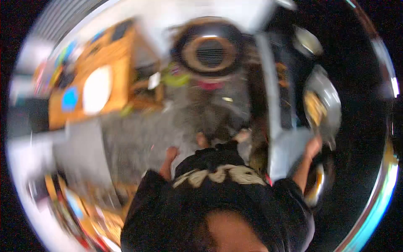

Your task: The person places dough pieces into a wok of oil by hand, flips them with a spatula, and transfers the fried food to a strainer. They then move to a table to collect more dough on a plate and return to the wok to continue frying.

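Note:
My left hand (171, 153) hangs low beside my body, over the grey floor, its fingers curled in and nothing showing in them. Out to the right, my right hand (313, 147) is at the near end of a shiny metal pan (333, 103). Its fingers look closed, smeared by motion, and I cannot tell what they hold. Yellow-brown food (315, 108) lies in the pan. Just under my right forearm is a second round vessel (317, 185), partly hidden by the arm.
A light grey counter edge (275, 84) runs along the right, with a pale bowl (307, 41) farther back. At the left stands a wooden table (119, 52) bearing a white oval (97, 89) and a blue round item (70, 99). Ahead is a large dark round object (180, 46).

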